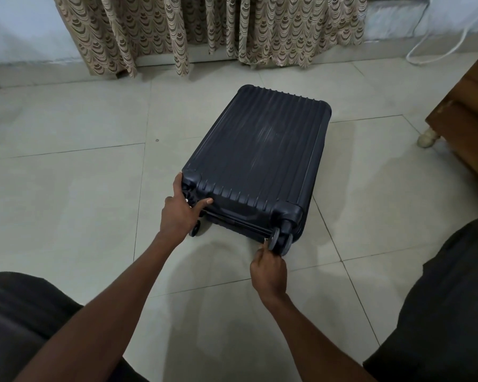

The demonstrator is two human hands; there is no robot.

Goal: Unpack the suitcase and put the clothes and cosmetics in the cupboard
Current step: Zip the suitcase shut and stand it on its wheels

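- Floor (66, 205) of large pale tiles, smooth and a little glossy, with thin dark joints between them; it fills most of the view.
- Curtain (204, 28) along the 12 o'clock edge, a thin fabric with a beige and brown scallop pattern, hanging in folds down to the floor.
- Suitcase (260, 155) near the centre, lying flat on the tiles with its lid closed; it is a hard dark navy shell, rectangular with rounded corners, and raised ribs run along its length. Its wheel end points toward 6 o'clock, to the person.
- Wooden furniture (469, 111) at 3 o'clock, brown, with a pale rounded foot on the floor, well apart from the suitcase.
- White cable (436, 48) at 2 o'clock, lying in a loop beside the wall.
- Left hand (178, 209) at the suitcase's corner toward 8 o'clock; the arm is stretched forward, the fingers are curled round the corner and the thumb lies across the end face, so the hand grips the shell.
- Right hand (268, 268) at the corner toward 5 o'clock, just below the double wheel (280, 241); the wrist is bent, the fingers are drawn together and pinch a small metallic zipper pull (266, 240) at the seam beside the wheel.
- Smaller wheel (196, 229) at 7 o'clock, partly hidden under the left wrist.
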